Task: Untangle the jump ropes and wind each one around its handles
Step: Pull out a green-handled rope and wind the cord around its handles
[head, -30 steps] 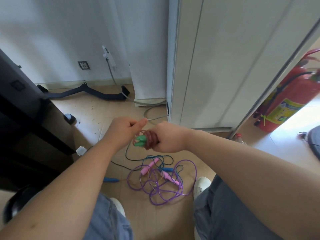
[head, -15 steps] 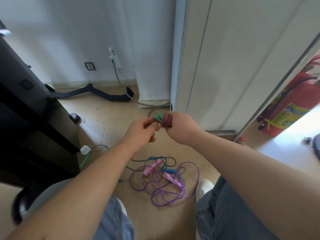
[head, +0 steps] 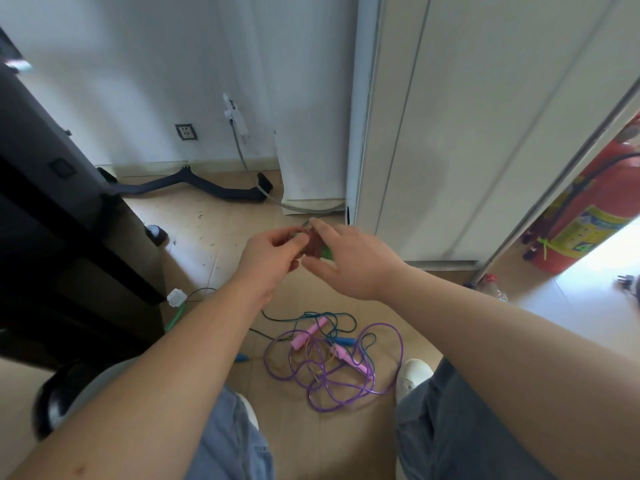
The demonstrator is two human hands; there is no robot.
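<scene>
Dark-red rope bundle [head: 313, 245] on green handles sits between my hands, above the floor [head: 214, 237]. My left hand [head: 273, 258] pinches it with curled fingers; my right hand [head: 349, 261] lies against it, fingers nearly straight. The purple rope [head: 332, 368] and blue-handled rope [head: 344, 341] lie tangled below.

Rope tangle [head: 332, 365] on floor [head: 214, 237]; shoe [head: 414, 374] just right, maybe touching. Left hand [head: 273, 258], right hand [head: 353, 261], wound bundle [head: 314, 244] behind it.

Left hand [head: 273, 254] curled in a pinching grip, right hand [head: 353, 263] fingers outstretched
</scene>
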